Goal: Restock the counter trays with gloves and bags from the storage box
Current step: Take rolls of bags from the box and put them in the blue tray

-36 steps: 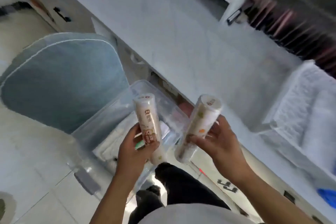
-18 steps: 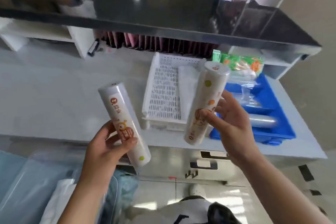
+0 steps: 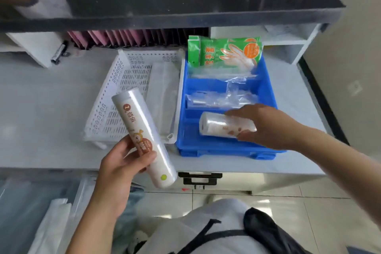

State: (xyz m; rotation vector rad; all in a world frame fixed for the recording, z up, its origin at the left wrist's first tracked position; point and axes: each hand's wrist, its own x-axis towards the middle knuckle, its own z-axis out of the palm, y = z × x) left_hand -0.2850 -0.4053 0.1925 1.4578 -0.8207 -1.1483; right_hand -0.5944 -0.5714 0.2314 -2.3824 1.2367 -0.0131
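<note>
My left hand (image 3: 119, 168) grips a white roll of bags (image 3: 144, 138), tilted, held above the counter's front edge before the white perforated tray (image 3: 115, 97). My right hand (image 3: 266, 127) holds a second roll (image 3: 220, 127) lying sideways inside the front of the blue tray (image 3: 218, 147). Green packs of gloves (image 3: 224, 52) stand at the back of the blue tray, with clear plastic packets (image 3: 218, 99) in its middle. A folded clear bag stack (image 3: 165, 97) lies in the white tray's right side. The clear storage box (image 3: 31, 212) is at bottom left, on the floor.
A dark shelf (image 3: 165, 2) overhangs the grey counter (image 3: 41, 99). Pink folders (image 3: 134, 37) stand at the back. A black drawer handle (image 3: 200, 178) sits below the counter edge. White cubbies (image 3: 288, 47) flank the right side. My legs fill the bottom centre.
My right hand has moved down and laid its roll sideways into the blue tray. My left hand kept its roll raised. The view turned from the storage box to the counter.
</note>
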